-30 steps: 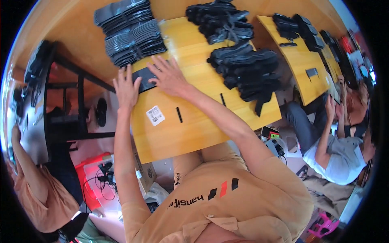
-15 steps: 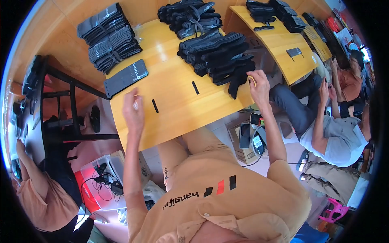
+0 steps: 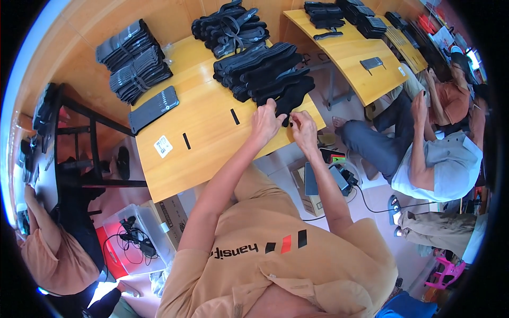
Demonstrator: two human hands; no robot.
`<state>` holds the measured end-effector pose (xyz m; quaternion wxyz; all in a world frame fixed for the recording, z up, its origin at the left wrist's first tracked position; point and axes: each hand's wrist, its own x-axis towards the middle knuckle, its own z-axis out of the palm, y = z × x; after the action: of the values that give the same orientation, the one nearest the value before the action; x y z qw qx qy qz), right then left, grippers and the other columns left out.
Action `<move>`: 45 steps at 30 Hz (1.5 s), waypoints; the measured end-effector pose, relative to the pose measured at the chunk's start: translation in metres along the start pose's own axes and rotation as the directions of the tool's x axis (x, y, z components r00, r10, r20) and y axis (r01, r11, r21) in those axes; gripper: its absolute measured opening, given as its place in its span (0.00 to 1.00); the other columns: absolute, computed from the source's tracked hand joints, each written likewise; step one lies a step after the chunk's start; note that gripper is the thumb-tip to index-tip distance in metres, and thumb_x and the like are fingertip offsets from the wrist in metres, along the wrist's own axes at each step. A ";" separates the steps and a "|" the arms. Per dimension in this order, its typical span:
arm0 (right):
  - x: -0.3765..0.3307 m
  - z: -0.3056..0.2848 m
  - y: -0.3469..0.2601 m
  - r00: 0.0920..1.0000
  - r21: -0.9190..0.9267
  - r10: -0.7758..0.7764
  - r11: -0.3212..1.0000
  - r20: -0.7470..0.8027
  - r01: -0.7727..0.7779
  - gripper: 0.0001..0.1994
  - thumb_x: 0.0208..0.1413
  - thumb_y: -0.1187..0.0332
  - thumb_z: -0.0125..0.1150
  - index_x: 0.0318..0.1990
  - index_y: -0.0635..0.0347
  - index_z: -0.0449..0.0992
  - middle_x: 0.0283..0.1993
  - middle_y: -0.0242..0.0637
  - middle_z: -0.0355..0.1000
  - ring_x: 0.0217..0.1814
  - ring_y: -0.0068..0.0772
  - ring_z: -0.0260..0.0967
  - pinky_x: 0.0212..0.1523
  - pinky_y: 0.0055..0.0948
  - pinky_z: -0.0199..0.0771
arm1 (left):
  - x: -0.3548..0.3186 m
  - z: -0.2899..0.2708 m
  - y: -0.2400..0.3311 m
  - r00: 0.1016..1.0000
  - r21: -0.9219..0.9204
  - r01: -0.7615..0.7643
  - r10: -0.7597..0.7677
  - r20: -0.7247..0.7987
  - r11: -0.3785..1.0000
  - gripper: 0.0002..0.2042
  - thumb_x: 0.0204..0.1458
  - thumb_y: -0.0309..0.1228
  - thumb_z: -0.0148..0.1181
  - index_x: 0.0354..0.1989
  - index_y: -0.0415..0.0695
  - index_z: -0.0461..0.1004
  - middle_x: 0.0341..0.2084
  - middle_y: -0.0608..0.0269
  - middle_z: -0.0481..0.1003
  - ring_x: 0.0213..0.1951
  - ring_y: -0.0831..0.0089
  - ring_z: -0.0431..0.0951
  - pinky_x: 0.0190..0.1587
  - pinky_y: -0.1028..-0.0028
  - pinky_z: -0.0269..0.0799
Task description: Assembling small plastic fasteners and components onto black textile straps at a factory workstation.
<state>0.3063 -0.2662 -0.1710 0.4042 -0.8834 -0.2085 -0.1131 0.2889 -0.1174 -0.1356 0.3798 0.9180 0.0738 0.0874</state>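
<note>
My left hand (image 3: pixel 266 124) reaches across to the near end of a pile of black fabric pieces (image 3: pixel 260 69). Its thumb and fingers close on the tip of the nearest black fabric piece (image 3: pixel 292 98). Beside it, at the table's right edge, my right hand (image 3: pixel 304 132) is closed in a pinch. What its fingertips hold, if anything, is too small to make out. To the left, a dark grey flat fabric piece (image 3: pixel 154 109) lies alone, with a white label (image 3: pixel 163 147) in front of it.
Two black marks (image 3: pixel 186 141) show on the yellow table (image 3: pixel 212 153). Strapped grey stacks (image 3: pixel 137 74) and a tied black bundle (image 3: pixel 230 29) stand behind. A second table (image 3: pixel 344 58) is at the right. People sit on both sides; a clear box with cables (image 3: pixel 138 238) is below left.
My left hand has moved right to the black pile, leaving the white label visible on the table. My right hand has come nearer and left, beside it. The whole view has shifted slightly.
</note>
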 end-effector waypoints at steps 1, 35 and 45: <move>0.000 0.001 0.001 1.000 -0.004 0.001 1.000 -0.026 -0.001 0.07 0.47 0.78 0.56 0.36 0.66 0.74 0.32 0.43 0.69 0.36 0.41 0.69 0.39 0.35 0.69 | 0.003 0.004 -0.004 1.000 0.004 0.000 0.000 0.000 1.000 0.18 0.42 0.33 0.64 0.38 0.36 0.70 0.28 0.43 0.74 0.30 0.51 0.77 0.35 0.61 0.71; 0.045 0.004 0.012 0.741 0.709 0.420 0.267 0.524 -0.653 0.15 0.50 0.72 0.59 0.46 0.60 0.66 0.35 0.35 0.72 0.23 0.28 0.72 0.16 0.20 0.72 | 0.043 0.001 -0.010 0.818 -0.579 0.546 -0.237 0.524 0.606 0.09 0.50 0.26 0.59 0.35 0.34 0.70 0.22 0.56 0.74 0.19 0.68 0.77 0.22 0.74 0.74; 0.051 -0.033 0.043 0.678 0.576 0.316 0.362 0.663 -0.732 0.10 0.50 0.73 0.56 0.41 0.54 0.73 0.31 0.26 0.70 0.32 0.21 0.66 0.27 0.23 0.65 | 0.055 -0.005 -0.014 0.805 -0.589 0.587 -0.323 0.497 0.555 0.12 0.48 0.23 0.59 0.40 0.32 0.71 0.33 0.54 0.73 0.22 0.61 0.76 0.26 0.68 0.77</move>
<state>0.3706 -0.3024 -0.1594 0.7152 -0.6104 -0.0171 0.3399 0.3408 -0.0928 -0.1367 0.7235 0.6412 0.2071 -0.1499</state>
